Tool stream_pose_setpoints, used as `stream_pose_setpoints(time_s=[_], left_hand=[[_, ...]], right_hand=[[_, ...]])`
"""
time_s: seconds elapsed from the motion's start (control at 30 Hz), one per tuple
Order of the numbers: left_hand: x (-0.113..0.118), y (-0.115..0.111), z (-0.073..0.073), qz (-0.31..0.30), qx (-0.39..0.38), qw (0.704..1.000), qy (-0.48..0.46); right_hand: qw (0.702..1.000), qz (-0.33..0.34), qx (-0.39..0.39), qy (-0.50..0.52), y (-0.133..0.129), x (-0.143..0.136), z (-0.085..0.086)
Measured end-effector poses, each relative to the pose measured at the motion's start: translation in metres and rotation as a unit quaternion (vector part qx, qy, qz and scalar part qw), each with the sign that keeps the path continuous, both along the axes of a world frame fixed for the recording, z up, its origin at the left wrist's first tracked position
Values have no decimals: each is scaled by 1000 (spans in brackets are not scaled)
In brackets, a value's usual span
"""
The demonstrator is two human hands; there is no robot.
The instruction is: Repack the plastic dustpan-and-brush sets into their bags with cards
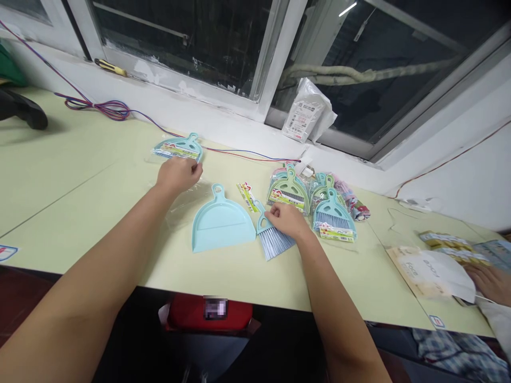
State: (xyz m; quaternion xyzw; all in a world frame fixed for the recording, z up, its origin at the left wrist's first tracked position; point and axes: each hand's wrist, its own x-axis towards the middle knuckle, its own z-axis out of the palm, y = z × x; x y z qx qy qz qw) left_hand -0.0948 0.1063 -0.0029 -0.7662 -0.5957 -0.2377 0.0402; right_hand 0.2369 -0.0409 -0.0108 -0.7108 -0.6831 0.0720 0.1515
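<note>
Pale-blue plastic dustpan (223, 226), unwrapped, lies flat on the pale yellow-green worktop (255, 279) between the hands, its handle towards the window. Touching or just beside its right edge is the small pale-blue brush with grey-blue bristles (275, 243). The right hand (287, 217) has thumb and fingertips pinched together at the brush's handle, the wrist partly over the bristles. A narrow yellow-green printed card (247, 197) lies just behind the brush.

The left hand (178, 174) is curled, fingers drawn in, at the near edge of a film-wrapped blue dustpan set (183, 146); whether it grips the film cannot be told.

Close behind and beside the right hand, crowding that side, sit a green-fronted pile of wrapped sets (290, 189) and a blue-fronted pile (333, 213), with a pink floral cloth (357, 205) against the latter. A red-and-blue cable (107, 109) runs along the wall; a yellow-handled screwdriver (114, 67) and a white plastic packet (307, 111) are on the window ledge. Far right, another person's hand (489, 279) rests by a white-and-beige packet (423, 271).

Counted: one unwrapped dustpan, one loose brush, one loose card, one wrapped set at left, two piles at right, their contents overlapping too much to number.
</note>
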Motion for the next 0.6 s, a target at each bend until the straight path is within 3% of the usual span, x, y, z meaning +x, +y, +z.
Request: stream_pose_setpoints(time_s=[0.6], left_hand=[[12, -7, -1, -34, -19, 999, 5]], right_hand=[[999, -24, -3, -25, -8, -16, 4]])
